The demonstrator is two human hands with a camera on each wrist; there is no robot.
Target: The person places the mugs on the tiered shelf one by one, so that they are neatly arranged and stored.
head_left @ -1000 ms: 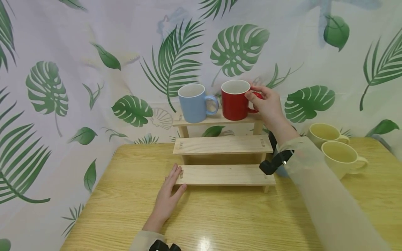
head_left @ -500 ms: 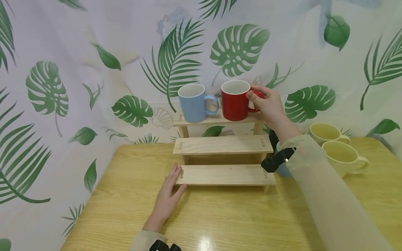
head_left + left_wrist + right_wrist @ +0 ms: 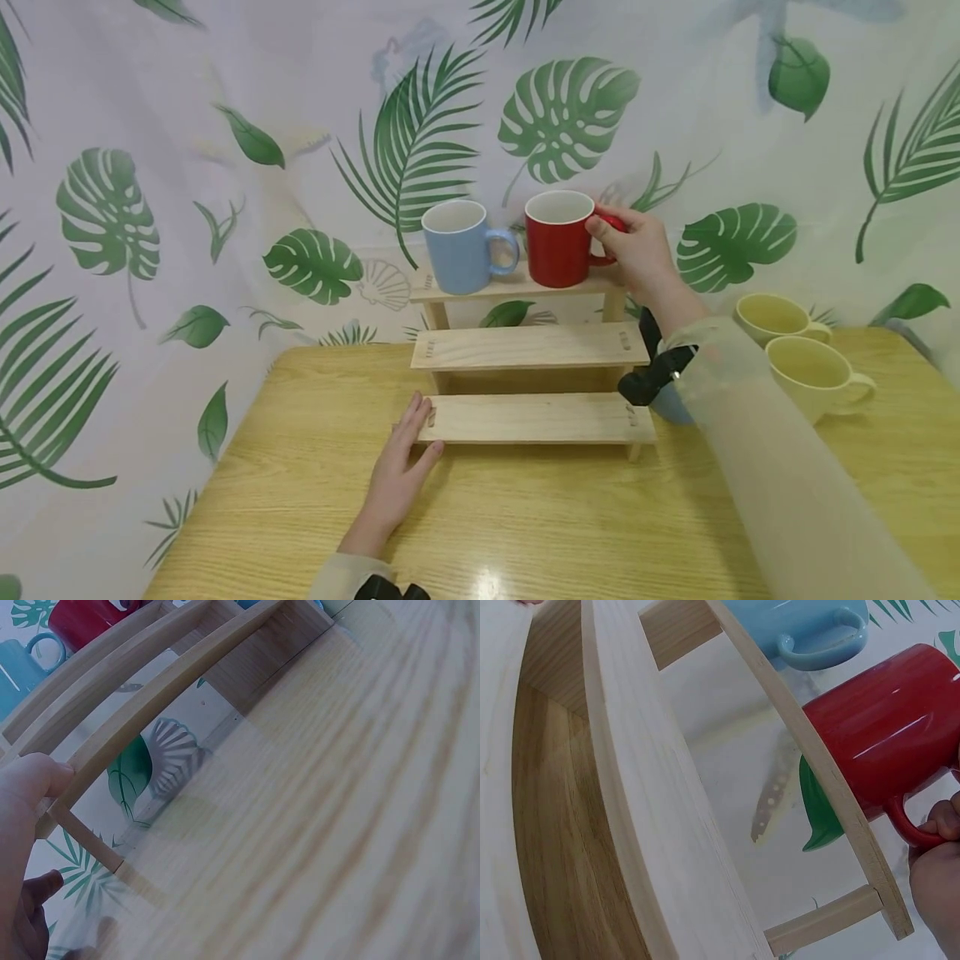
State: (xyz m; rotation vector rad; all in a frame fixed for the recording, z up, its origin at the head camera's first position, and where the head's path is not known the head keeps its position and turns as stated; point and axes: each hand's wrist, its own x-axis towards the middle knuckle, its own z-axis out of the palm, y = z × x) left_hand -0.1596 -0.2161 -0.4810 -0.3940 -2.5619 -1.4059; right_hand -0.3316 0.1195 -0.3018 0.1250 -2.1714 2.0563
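Observation:
On the top step of a three-tier wooden shelf stands a red mug, white inside. My right hand grips its handle, thumb near the rim; the right wrist view shows fingers curled through the red handle. Left of it, a light blue mug stands upright on the same step, handle to the right. At the left end of the lowest step rests my left hand, its fingers extended along the board. In the left wrist view, the thumb touches the front edge of the lowest board.
Two yellow mugs stand on the wooden table at the right, partly behind the right sleeve. A blue object beside the shelf is mostly hidden by the right wrist. A leaf-printed cloth hangs behind.
The view has shifted slightly. Both hands and the red mug stay practically where they were, the right hand still holding the handle.

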